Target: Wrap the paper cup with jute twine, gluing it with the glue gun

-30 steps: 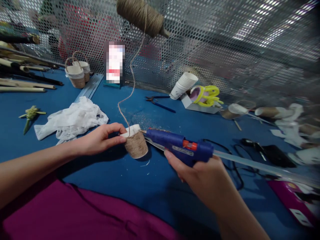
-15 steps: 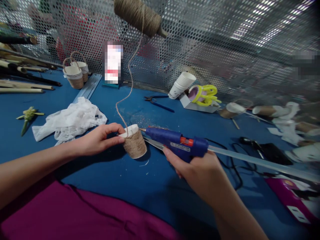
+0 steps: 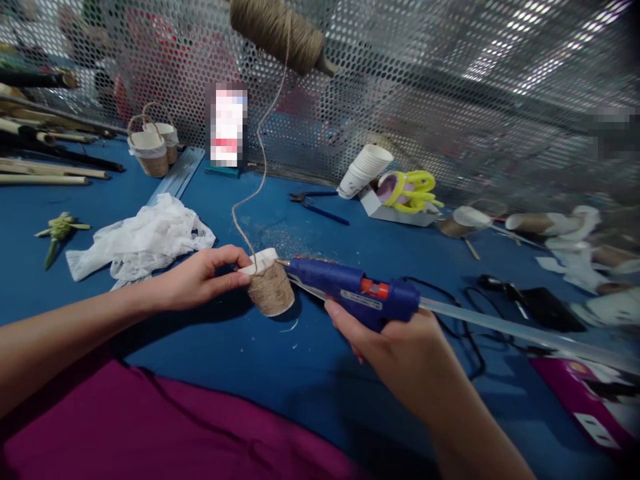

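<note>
My left hand (image 3: pixel 203 277) pinches the white rim of a small paper cup (image 3: pixel 270 287) wrapped in brown twine, lying tilted on the blue table (image 3: pixel 300 360). A strand of twine (image 3: pixel 257 167) runs from the cup up to a spool (image 3: pixel 277 30) hanging on the perforated metal screen. My right hand (image 3: pixel 395 350) grips a blue hot glue gun (image 3: pixel 355 290) with an orange trigger part. Its nozzle touches the cup near the rim. A clear glue stick (image 3: pixel 500 327) sticks out behind the gun.
Crumpled white plastic (image 3: pixel 140 240) lies to the left, with two finished cup baskets (image 3: pixel 153 147) and bamboo sticks (image 3: pixel 45 170) behind. Stacked paper cups (image 3: pixel 363 170), pliers (image 3: pixel 315 203), a yellow-looped thing (image 3: pixel 410 190), scissors (image 3: pixel 505 290) and black cables (image 3: pixel 465 333) lie to the right.
The glue gun nozzle has shifted slightly along the cup's rim and the cup has turned a little in my left hand. Both hands stay in place.
</note>
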